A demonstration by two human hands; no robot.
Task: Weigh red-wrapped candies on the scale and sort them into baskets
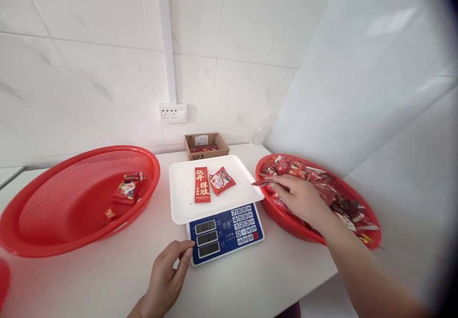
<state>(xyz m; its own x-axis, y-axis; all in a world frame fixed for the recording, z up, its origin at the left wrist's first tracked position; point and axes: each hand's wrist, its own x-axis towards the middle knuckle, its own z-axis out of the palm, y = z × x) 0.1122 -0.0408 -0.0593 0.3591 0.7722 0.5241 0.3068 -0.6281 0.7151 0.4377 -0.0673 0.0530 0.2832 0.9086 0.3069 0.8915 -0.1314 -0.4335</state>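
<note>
A digital scale [229, 249] with a blue keypad panel stands in front of me, topped by a white weighing tray [182, 210]. On the tray lie a long red packet [202, 185] with gold lettering and a smaller red snack packet [222, 180] beside it. My right hand [296, 196] pinches a small red packet [260, 183] over the tray's right edge, near a red basket [282, 221] of similar packets. At the scale's lower left corner is my left hand [170, 270], thumb and finger drawn together, with nothing visible between them.
To the left, a large red plastic basket [46, 194] holds several packets [127, 190] at its right side. Behind the scale, a small cardboard box [222, 148] contains red packets. A wall socket [173, 113] and a clear plastic object [257, 134] are at the back.
</note>
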